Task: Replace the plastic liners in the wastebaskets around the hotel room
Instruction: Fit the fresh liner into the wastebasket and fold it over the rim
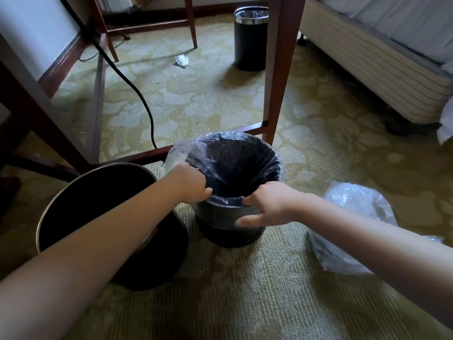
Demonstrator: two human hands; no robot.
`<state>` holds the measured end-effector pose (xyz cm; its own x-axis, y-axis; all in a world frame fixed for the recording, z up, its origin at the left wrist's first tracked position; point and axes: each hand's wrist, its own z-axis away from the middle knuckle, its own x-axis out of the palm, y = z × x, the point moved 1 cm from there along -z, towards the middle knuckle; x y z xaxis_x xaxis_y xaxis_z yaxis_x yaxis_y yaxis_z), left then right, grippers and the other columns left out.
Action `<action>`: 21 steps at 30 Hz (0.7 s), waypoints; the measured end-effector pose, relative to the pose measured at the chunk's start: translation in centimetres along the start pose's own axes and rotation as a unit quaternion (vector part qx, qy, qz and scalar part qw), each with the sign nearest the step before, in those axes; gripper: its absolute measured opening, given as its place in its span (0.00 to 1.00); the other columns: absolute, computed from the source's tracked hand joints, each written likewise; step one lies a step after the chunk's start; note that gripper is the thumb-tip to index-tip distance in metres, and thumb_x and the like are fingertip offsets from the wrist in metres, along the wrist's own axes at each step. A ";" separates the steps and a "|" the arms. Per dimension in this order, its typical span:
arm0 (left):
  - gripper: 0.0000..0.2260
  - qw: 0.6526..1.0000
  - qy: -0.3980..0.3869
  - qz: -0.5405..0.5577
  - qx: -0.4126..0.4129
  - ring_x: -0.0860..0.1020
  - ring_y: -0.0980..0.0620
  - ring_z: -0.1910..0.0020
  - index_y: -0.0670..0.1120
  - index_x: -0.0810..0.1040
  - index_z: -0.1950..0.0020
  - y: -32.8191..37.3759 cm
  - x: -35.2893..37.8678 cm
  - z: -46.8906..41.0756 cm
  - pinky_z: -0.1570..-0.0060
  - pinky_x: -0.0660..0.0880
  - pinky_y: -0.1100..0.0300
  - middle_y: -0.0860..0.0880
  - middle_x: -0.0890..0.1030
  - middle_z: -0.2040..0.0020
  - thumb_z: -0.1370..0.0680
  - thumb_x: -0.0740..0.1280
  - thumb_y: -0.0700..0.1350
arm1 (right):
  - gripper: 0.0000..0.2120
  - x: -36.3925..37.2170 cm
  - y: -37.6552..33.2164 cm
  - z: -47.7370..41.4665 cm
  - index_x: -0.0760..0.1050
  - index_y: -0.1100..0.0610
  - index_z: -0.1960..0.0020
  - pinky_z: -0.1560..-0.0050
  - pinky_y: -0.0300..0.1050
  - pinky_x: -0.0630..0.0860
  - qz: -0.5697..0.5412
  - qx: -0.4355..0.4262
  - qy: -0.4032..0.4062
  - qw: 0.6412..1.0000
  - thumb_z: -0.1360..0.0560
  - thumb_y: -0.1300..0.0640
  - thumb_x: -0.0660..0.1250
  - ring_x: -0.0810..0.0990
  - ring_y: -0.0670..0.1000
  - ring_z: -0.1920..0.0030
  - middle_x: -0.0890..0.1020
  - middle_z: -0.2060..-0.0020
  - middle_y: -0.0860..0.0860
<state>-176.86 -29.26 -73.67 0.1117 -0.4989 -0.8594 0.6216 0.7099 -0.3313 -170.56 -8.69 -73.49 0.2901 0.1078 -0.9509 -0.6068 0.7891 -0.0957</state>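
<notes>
Head view: a round black plastic wastebasket (228,233) on patterned green carpet (245,295) is partly hidden by hands; its crinkled clear plastic liner (182,149) is gripped at the rim by the left hand (190,184), pinched by the right hand (266,204).

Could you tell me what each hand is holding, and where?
Left hand and right hand grip the clear liner by its top edge at the wastebasket's near rim.

Both hands, left hand (190,185) and right hand (267,204), grip a clear plastic liner (245,165) over a round black wastebasket's (230,231) rim on patterned green carpet (245,290).
</notes>
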 end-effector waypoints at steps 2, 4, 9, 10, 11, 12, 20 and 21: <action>0.18 1.000 0.000 0.015 -0.006 0.73 0.49 0.59 0.45 0.74 0.59 0.1 -0.6 -0.4 0.53 0.67 0.57 0.50 0.73 0.62 0.19 0.53 0.54 | 0.31 -0.6 0.0 -0.3 0.78 0.56 0.54 0.60 0.47 0.73 -0.090 0.021 -0.029 0.995 0.26 0.29 0.55 0.78 0.54 0.60 0.79 0.65 0.50; 0.13 0.997 0.048 0.061 -0.007 0.76 0.49 0.58 0.46 0.72 0.61 0.2 -0.9 -0.6 0.58 0.67 0.58 0.50 0.73 0.62 0.20 0.57 0.51 | 0.28 -1.2 0.4 -1.0 0.79 0.54 0.52 0.55 0.50 0.76 -0.181 0.025 0.031 0.983 0.24 0.32 0.55 0.79 0.52 0.58 0.82 0.60 0.50; 0.10 0.987 0.110 0.117 -0.019 0.77 0.49 0.58 0.45 0.77 0.59 -0.8 0.1 -0.7 0.51 0.74 0.53 0.50 0.79 0.59 0.24 0.58 0.45 | 0.28 -1.1 -0.7 -2.8 0.78 0.54 0.39 0.41 0.48 0.73 -0.199 0.060 -0.068 0.976 0.22 0.33 0.53 0.78 0.54 0.44 0.81 0.44 0.52; 0.10 0.987 0.113 0.109 -0.020 0.77 0.50 0.58 0.45 0.78 0.59 -0.9 0.3 -0.7 0.49 0.73 0.52 0.50 0.79 0.59 0.24 0.58 0.45 | 0.31 -1.0 -1.3 -2.8 0.77 0.55 0.40 0.43 0.47 0.73 -0.188 0.064 -0.121 0.973 0.24 0.31 0.54 0.77 0.53 0.46 0.81 0.46 0.52; 0.10 0.988 0.116 0.099 -0.018 0.77 0.50 0.59 0.46 0.78 0.59 -0.9 0.4 -0.6 0.48 0.73 0.52 0.50 0.80 0.60 0.24 0.58 0.46 | 0.32 -0.9 -1.8 -2.8 0.77 0.55 0.40 0.45 0.46 0.73 -0.182 0.066 -0.158 0.968 0.26 0.30 0.56 0.76 0.52 0.48 0.80 0.47 0.52; 0.11 0.988 0.121 0.093 -0.015 0.77 0.50 0.60 0.46 0.78 0.60 -0.9 0.5 -0.6 0.48 0.72 0.52 0.50 0.79 0.61 0.24 0.58 0.46 | 0.34 -1.0 -2.0 -2.8 0.76 0.56 0.38 0.45 0.47 0.72 -0.183 0.067 -0.178 0.964 0.27 0.29 0.59 0.75 0.51 0.48 0.80 0.45 0.51; 0.08 0.937 0.296 0.188 -0.009 0.75 0.48 0.65 0.45 0.75 0.67 -1.3 -0.2 0.3 0.61 0.73 0.52 0.50 0.75 0.67 0.28 0.62 0.42 | 0.14 -2.6 0.9 -4.3 0.80 0.55 0.53 0.56 0.50 0.77 -0.269 0.099 0.165 0.944 0.23 0.45 0.65 0.79 0.53 0.59 0.83 0.60 0.51; 0.08 0.927 0.310 0.210 -0.026 0.74 0.48 0.64 0.44 0.76 0.65 -1.6 -0.3 0.2 0.62 0.73 0.52 0.50 0.75 0.66 0.27 0.62 0.43 | 0.11 -2.9 1.5 -4.7 0.81 0.54 0.54 0.57 0.49 0.76 -0.227 0.111 0.225 0.941 0.22 0.48 0.65 0.79 0.52 0.59 0.83 0.60 0.50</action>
<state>-177.73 -30.37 -72.74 -0.1425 0.1963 -0.9701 0.5838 0.8082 0.0778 -175.81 -10.62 -72.24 0.1081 -0.4986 -0.8601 -0.3122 0.8043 -0.5055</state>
